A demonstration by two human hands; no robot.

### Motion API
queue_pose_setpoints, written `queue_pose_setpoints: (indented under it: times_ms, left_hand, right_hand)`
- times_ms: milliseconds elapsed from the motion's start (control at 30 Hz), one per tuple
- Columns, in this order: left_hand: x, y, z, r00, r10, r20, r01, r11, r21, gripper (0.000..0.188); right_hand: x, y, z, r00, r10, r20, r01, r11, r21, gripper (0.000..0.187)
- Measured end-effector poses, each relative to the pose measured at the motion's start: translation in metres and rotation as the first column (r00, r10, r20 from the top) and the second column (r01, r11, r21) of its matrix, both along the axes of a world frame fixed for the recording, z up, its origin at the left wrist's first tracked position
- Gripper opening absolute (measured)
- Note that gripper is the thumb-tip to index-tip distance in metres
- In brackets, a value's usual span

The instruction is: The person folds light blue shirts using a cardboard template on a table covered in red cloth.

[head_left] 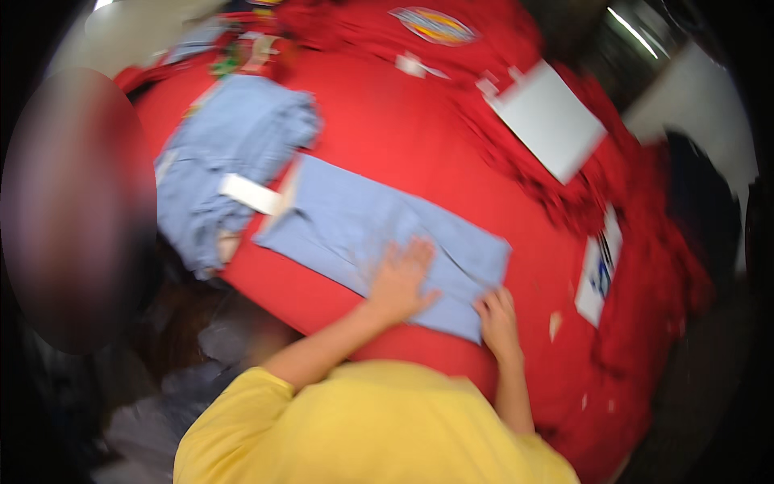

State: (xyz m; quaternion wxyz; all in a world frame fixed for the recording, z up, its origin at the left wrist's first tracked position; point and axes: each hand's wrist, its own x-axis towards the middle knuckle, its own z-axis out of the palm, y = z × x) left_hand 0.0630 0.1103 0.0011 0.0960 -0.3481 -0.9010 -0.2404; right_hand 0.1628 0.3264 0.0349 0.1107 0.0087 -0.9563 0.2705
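A light-blue cloth piece, folded into a long flat rectangle, lies slanted across the red-covered table in front of me. My left hand rests flat on its middle, near the close edge, with fingers spread. At the cloth's right end, my right hand touches the edge near the closest corner; its fingers are somewhat apart and slightly blurred. A dark crease runs through the cloth between the two hands. Whether the piece is a whole garment I cannot tell.
A heap of light-blue cloth sits at the left, with a white tag between it and the folded piece. Bunched red fabric lines the right side. On it lie a white board and a white printed card.
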Motion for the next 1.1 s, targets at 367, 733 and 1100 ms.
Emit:
queue_pose_setpoints:
  times_ms: [367, 733, 1100]
  left_hand:
    - [-0.007, 0.035, 0.017, 0.991, -0.136, 0.016, 0.134, 0.987, 0.091, 0.049]
    - [-0.008, 0.04, 0.01, 0.999, -0.051, 0.015, 0.046, 0.967, 0.251, 0.057]
    - [-0.056, -0.067, 0.08, 0.735, 0.159, 0.66, -0.493, 0.793, 0.359, 0.049]
  right_hand:
    - [-0.024, 0.023, -0.015, 0.934, -0.343, 0.101, 0.356, 0.919, -0.171, 0.018]
    - [-0.011, 0.018, 0.008, 0.983, -0.129, 0.127, 0.164, 0.339, -0.926, 0.036]
    - [-0.068, -0.078, 0.086, 0.966, 0.206, -0.154, -0.242, 0.521, -0.818, 0.058]
